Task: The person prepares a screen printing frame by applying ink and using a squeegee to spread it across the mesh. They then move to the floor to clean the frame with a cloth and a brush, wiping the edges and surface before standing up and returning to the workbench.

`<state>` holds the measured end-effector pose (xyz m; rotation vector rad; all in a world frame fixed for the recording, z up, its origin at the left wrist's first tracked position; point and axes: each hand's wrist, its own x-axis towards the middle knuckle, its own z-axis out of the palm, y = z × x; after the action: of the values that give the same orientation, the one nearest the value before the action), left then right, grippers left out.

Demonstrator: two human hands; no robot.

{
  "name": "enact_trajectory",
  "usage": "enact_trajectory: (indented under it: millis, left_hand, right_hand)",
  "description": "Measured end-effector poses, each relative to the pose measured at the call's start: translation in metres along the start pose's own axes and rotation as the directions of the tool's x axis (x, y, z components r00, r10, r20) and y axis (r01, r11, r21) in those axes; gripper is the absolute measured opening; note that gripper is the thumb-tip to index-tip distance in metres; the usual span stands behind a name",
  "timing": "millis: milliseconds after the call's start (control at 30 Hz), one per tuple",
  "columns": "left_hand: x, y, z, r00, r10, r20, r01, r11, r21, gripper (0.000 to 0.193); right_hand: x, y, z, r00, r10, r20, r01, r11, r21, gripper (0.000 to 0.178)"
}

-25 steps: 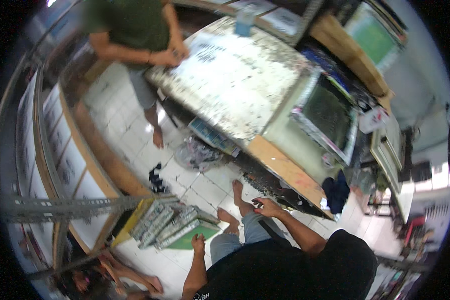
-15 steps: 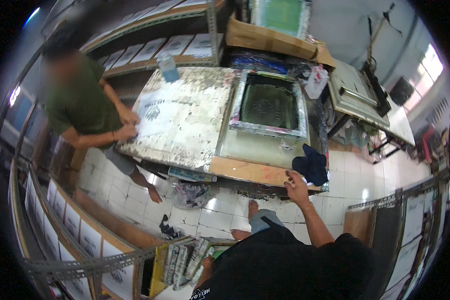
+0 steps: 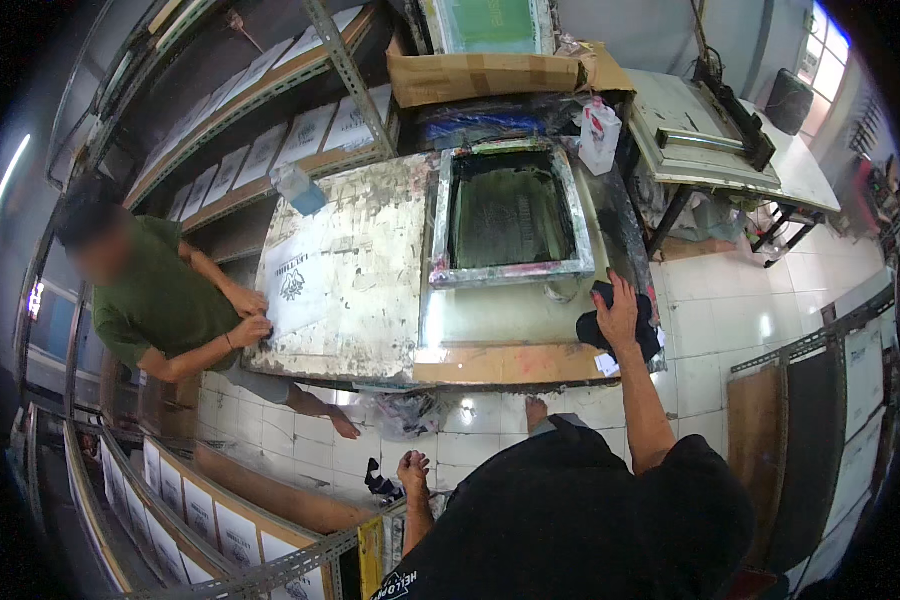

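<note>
At the right end of the worktable, my right hand (image 3: pixel 618 312) lies over a dark, bunched cloth (image 3: pixel 592 330), with a fold of it between thumb and fingers. Small white tags (image 3: pixel 607 364) show at the cloth's near edge. My left hand (image 3: pixel 413 470) hangs low near my body, its fingers curled loosely with nothing visible in them. Beyond my right hand, a screen printing frame (image 3: pixel 510 274) with a dark mesh lies on a pale board (image 3: pixel 500 318). A wooden strip (image 3: pixel 510 366) runs along the table's front edge.
Across the left, a person in a green shirt (image 3: pixel 170 300) handles a printed white sheet (image 3: pixel 300 285). A bottle of blue liquid (image 3: pixel 298 190) and a white jug (image 3: pixel 599 137) stand on the table. Metal racks (image 3: pixel 355 75) hold printed sheets; a press table (image 3: pixel 700 130) stands at right.
My right hand has reached forward from the table's front edge onto the dark cloth, which is now more bunched. My left hand has risen from beside the stacked frames. The view has shifted.
</note>
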<state>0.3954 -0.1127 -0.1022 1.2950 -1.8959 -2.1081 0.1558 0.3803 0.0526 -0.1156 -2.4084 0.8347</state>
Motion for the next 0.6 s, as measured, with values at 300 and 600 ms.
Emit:
enact_trajectory:
  millis: [300,600]
  left_hand:
    - [-0.012,0.152,0.12,0.865,0.499,0.051,-0.501,0.859,0.104,0.032]
    - [0.004,0.31,0.332,0.7,0.602,0.385,-0.684,0.72,0.117,0.025]
  right_hand:
    - [0.043,0.056,0.046,0.988,-0.07,0.139,0.059,0.995,0.077,0.06]
    - [0.052,0.055,0.047,0.978,0.011,0.206,-0.044,0.987,0.156,0.066]
